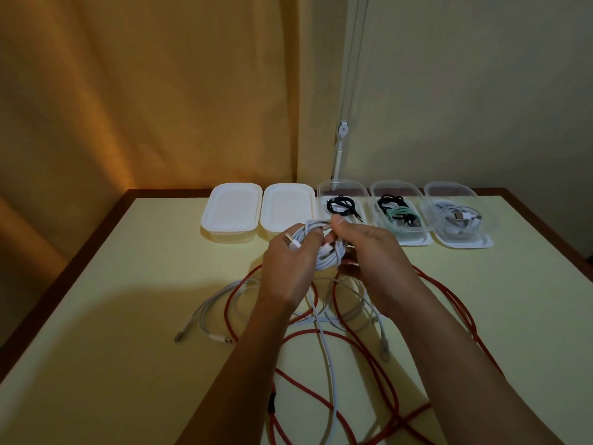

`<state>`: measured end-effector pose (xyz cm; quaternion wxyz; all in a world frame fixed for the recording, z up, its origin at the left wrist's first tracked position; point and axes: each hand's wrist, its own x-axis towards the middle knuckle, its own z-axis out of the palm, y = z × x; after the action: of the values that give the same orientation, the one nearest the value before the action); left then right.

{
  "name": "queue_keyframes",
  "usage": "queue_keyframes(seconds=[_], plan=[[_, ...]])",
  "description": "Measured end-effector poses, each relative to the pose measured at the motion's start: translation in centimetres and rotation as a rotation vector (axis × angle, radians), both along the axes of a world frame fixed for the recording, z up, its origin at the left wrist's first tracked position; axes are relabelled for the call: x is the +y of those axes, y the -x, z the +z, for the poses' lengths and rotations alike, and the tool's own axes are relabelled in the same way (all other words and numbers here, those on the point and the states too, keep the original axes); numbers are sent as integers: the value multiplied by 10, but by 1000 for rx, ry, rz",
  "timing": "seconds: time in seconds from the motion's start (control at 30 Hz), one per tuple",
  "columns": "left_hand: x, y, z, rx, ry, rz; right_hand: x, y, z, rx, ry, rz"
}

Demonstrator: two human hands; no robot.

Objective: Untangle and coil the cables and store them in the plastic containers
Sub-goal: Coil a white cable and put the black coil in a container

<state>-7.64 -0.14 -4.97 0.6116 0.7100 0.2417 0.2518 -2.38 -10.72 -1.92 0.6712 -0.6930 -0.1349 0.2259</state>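
White cable coil (324, 244) is sitting between the two hands, lifted above the surface (128, 300) and just in front of the row of plastic containers (288, 208). The left hand (288, 261) is gripping the coil's left side, its fingers (316, 234) curling round the loops, and a USB plug (290, 242) is poking out beside the thumb. The right hand (369, 248) is holding the coil's right side, thumb pressing on top and its other fingers tucking underneath, mostly hidden.

The coil's long axis is running roughly left to right, from one palm to the other. Measured from the coil, the two lidded containers are standing just behind and to the left; three open ones, already holding black, mint and white cables, are lying behind and to the right. The nearest open container (341, 203) is lying directly behind the coil, closest to the right hand, so I judge that hand better placed to carry it in.

Below the coil, toward the person, a red cable (353, 338) and more white cable (218, 303) are still lying tangled on the surface.
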Motion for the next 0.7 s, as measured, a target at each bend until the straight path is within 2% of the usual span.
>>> queue_keyframes(seconds=[0.1,0.17,0.23,0.33,0.37,0.43,0.5,0.6,0.7], plan=[[3,3,1,150,-121,3,-1,-2,-2,-43,21,-13],[4,5,5,212,-78,-94,-3,-6,-5,-75,31,-34],[6,4,9,241,75,-254,-4,-9,-9,-116,47,-50],[12,1,13,311,547,-410,-7,-14,-14,-183,103,-89],[14,2,10,305,609,-446,-9,-16,-16,-206,123,-99],[18,5,3,225,515,-504,-12,-19,-18,-251,144,-113],[19,9,-2,161,326,-540,-13,-21,-19,-270,161,-140],[16,7,-5,237,70,-506,-11,-21,-25,-306,177,-176],[10,5,-7,318,-59,-444,-11,-22,-30,-383,193,-152]])
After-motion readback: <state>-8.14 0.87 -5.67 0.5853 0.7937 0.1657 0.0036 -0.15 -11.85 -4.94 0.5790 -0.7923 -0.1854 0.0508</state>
